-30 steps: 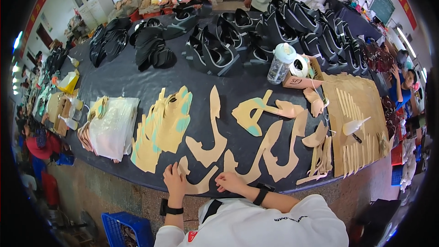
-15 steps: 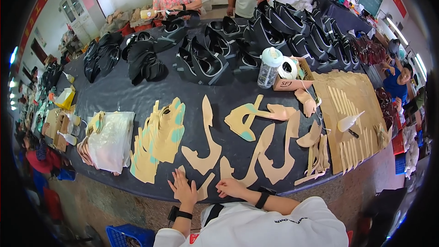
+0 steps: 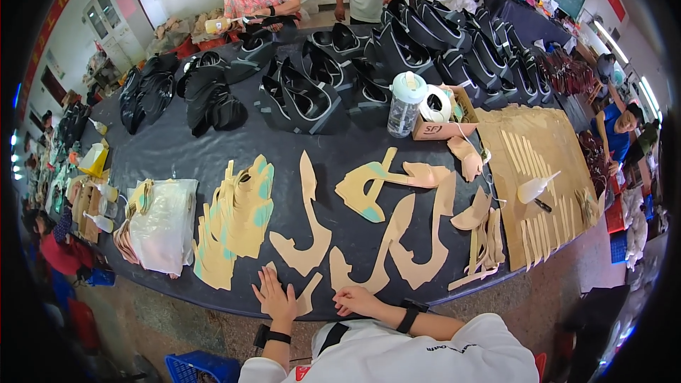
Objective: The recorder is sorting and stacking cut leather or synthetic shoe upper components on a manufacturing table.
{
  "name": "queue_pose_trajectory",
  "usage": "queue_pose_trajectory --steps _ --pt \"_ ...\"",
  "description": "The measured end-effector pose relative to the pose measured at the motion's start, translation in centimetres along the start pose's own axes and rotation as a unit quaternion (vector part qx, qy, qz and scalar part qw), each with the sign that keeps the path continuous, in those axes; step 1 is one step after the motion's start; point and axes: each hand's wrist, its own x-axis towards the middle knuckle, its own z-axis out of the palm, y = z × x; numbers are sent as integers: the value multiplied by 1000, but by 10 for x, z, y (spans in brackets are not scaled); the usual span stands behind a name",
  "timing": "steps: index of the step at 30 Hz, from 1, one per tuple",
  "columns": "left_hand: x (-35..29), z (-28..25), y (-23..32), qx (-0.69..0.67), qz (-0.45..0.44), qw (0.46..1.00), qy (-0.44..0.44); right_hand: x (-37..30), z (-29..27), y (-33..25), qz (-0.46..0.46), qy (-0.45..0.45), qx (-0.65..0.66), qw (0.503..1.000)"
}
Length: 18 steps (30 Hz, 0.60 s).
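Note:
My left hand (image 3: 275, 298) lies flat with its fingers apart on a tan, curved shoe-upper piece (image 3: 305, 301) at the table's near edge. The hand covers part of that piece. Just to its right, my right hand (image 3: 357, 302) rests with curled fingers; whatever they may hold is hidden. Beyond the hands lie more curved tan pieces, one hooked piece (image 3: 305, 247) above my left hand and another (image 3: 376, 276) above my right. A fanned stack of tan pieces with pale green patches (image 3: 237, 216) lies farther left.
Black shoe uppers (image 3: 305, 103) crowd the far side. A lidded bottle (image 3: 406, 110) stands beside a cardboard box (image 3: 447, 129). On the right, a brown sheet (image 3: 496, 159) bears strips and a white squeeze bottle (image 3: 537, 187). A clear plastic bag (image 3: 168, 223) lies left. People work around the table.
The view has shifted slightly, so the table's contents sit a little more to the left. Both my hands keep nearly the same place and pose. A far person's hand on the right is raised.

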Motion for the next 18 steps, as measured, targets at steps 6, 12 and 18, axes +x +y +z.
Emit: queue_pose_trajectory --steps 6,12,18 --pt "-1 1 -3 -71 6 995 70 -11 -9 -6 -5 -10 26 1000" --pt "-6 -1 2 -97 5 988 120 -33 -28 -10 -13 -22 25 999" --pt "-17 1 3 -52 34 984 164 -60 -56 -8 -26 -8 40 999"
